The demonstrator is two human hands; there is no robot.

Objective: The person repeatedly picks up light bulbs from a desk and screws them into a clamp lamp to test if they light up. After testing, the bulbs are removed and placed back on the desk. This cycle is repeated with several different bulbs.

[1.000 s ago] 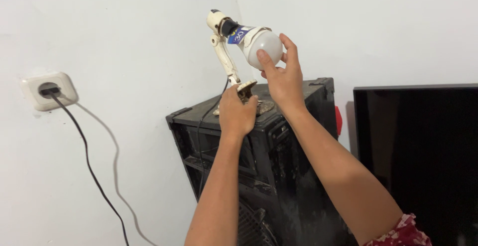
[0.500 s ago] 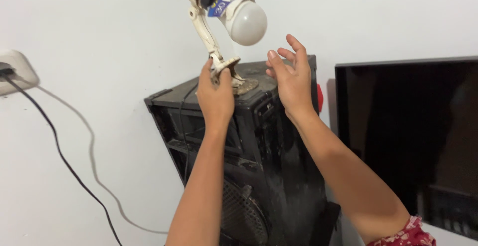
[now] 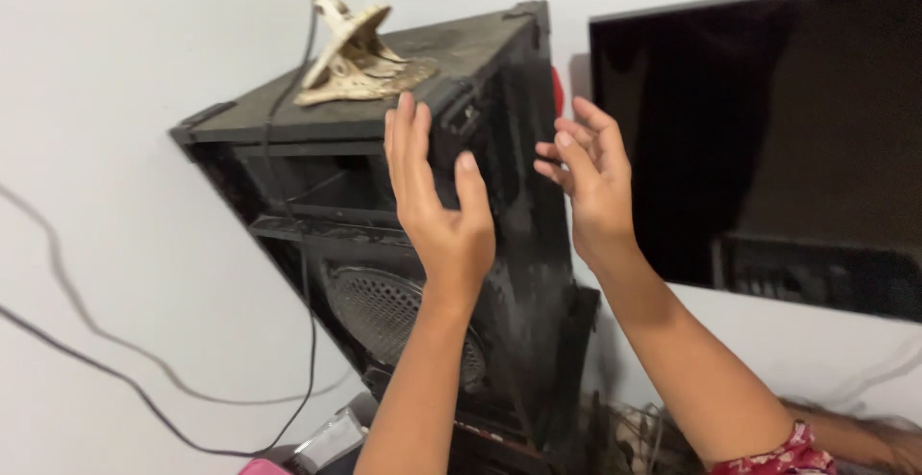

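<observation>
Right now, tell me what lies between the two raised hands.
In the head view, the front corner edge of the black speaker cabinet shows between the left hand and the right hand. Neither hand holds anything.

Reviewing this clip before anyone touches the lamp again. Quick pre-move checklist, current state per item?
1. Left hand free: ok, open, holding nothing, in front of the black speaker cabinet.
2. Right hand free: ok, open, fingers spread, empty.
3. Lamp base seated on the cabinet top: ok, resting there, no hand on it.
4. Bulb in view: not ok, lamp head is cut off at the frame's top edge.
5. Lamp cord routing: ok, hangs down the cabinet front, clear of both hands.
6. Cord plugged in: cannot tell, no socket in view.
</observation>
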